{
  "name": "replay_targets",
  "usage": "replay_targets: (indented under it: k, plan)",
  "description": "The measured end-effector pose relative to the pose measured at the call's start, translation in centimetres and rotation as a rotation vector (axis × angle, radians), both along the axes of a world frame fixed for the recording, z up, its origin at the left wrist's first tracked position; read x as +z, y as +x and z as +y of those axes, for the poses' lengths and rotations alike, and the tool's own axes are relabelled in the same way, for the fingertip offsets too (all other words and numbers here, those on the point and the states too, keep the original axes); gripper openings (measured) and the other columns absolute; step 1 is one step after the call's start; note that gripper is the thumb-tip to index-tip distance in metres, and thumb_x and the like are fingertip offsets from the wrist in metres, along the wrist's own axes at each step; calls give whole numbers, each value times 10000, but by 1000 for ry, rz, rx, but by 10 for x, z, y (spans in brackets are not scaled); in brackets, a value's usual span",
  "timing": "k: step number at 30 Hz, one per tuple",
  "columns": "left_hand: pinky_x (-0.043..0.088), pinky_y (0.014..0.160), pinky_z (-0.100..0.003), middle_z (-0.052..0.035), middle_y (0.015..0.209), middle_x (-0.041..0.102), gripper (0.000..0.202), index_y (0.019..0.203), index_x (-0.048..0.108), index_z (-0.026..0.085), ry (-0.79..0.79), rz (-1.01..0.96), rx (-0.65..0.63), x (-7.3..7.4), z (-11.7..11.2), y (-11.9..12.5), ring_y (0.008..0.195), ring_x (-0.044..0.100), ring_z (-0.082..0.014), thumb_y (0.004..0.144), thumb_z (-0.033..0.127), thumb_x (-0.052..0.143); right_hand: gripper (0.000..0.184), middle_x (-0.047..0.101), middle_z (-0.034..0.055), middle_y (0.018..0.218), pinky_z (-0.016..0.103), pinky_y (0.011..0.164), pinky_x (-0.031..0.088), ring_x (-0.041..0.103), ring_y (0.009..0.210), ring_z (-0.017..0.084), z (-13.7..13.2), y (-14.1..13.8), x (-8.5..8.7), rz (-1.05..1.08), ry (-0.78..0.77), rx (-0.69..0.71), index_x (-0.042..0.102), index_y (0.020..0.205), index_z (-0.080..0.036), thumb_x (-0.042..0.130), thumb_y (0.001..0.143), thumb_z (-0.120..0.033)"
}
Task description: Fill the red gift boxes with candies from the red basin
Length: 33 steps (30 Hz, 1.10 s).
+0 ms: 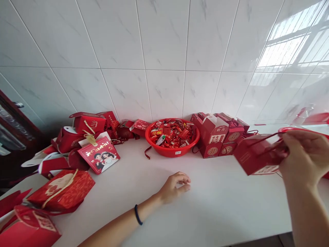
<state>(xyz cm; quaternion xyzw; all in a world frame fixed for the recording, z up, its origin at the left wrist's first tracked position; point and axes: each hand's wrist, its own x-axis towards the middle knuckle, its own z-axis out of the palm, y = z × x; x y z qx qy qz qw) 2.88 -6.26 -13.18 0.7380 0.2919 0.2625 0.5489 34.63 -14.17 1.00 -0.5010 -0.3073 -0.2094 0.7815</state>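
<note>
My right hand (305,157) is raised at the right and pinches a small red gift box (257,156) by its top, holding it in the air above the white counter (205,206). My left hand (176,187) rests on the counter in the middle, fingers loosely curled with nothing visible in them. A dark band sits on that wrist. A red plastic bowl (172,151) full of red-wrapped sweets stands against the wall, just beyond the left hand.
A pile of red gift boxes and bags (77,147) crowds the left side of the counter. Several folded red boxes (218,135) stand right of the bowl. A white tiled wall backs the counter. A dark door (15,137) is at far left.
</note>
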Motion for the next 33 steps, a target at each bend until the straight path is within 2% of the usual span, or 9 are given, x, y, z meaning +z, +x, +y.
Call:
replay_targets:
  k: [2, 5, 7, 9, 14, 21, 27, 30, 33]
  plan:
    - [517, 947, -391, -86, 1033, 695, 215, 842, 737, 189, 15, -9, 9, -7, -1, 0, 971, 646, -221, 798, 400, 727, 130, 616, 29, 639, 383, 583, 424, 577, 583, 171, 9, 26, 23, -62, 54, -59, 664, 668, -198, 789, 636, -213]
    - [532, 910, -380, -81, 975, 696, 160, 806, 741, 186, 30, -15, 0, -10, -3, 2, 916, 647, -210, 795, 343, 714, 224, 578, 4, 598, 361, 592, 414, 571, 597, 152, 30, 54, 53, -32, -54, -122, 601, 588, -201, 710, 662, -20]
    - [533, 897, -373, -78, 950, 695, 134, 792, 742, 185, 45, -1, -3, -9, -5, 4, 894, 645, -204, 796, 313, 704, 314, 542, -24, 561, 358, 627, 419, 549, 582, 141, 47, 68, 64, 35, -79, -146, 574, 554, -205, 672, 647, 78]
    - [534, 889, -367, -77, 943, 695, 116, 787, 743, 184, 55, 10, -10, -8, -6, 4, 884, 646, -201, 798, 288, 693, 362, 515, -41, 542, 354, 661, 422, 524, 572, 134, 65, 78, 67, 91, -79, -139, 562, 535, -209, 640, 635, 130]
    - [536, 867, -360, -74, 920, 688, 88, 773, 741, 180, 57, 11, 4, -7, -7, 4, 872, 648, -203, 783, 242, 679, 399, 474, -53, 521, 350, 692, 395, 482, 575, 151, 101, 84, 54, 204, -235, -121, 522, 490, -238, 638, 649, 110]
    - [542, 849, -346, -67, 914, 688, 69, 762, 738, 182, 46, 6, 3, -7, -7, 4, 858, 649, -197, 767, 226, 685, 365, 476, -51, 517, 338, 706, 403, 484, 577, 142, 128, 81, 33, 234, -320, -51, 523, 488, -220, 645, 651, 83]
    - [540, 835, -315, -65, 920, 684, 80, 774, 742, 175, 45, 17, -10, -11, -5, 4, 853, 649, -183, 776, 195, 665, 179, 557, -33, 629, 294, 681, 451, 544, 618, 138, 132, 83, 11, 202, -356, 30, 587, 677, -186, 603, 725, -14]
    - [539, 833, -311, -66, 927, 686, 87, 783, 745, 174, 52, 22, -14, -11, -5, 3, 855, 653, -182, 778, 181, 659, 109, 587, -29, 606, 283, 561, 454, 542, 516, 137, 127, 83, 5, 190, -470, 144, 616, 776, -175, 607, 747, -70]
    - [536, 835, -314, -67, 927, 686, 94, 779, 745, 174, 71, 27, -20, -11, -4, 4, 855, 652, -183, 778, 174, 651, 91, 613, -19, 581, 287, 589, 477, 582, 550, 152, 121, 82, 6, 133, -603, 199, 640, 762, -172, 687, 726, -103]
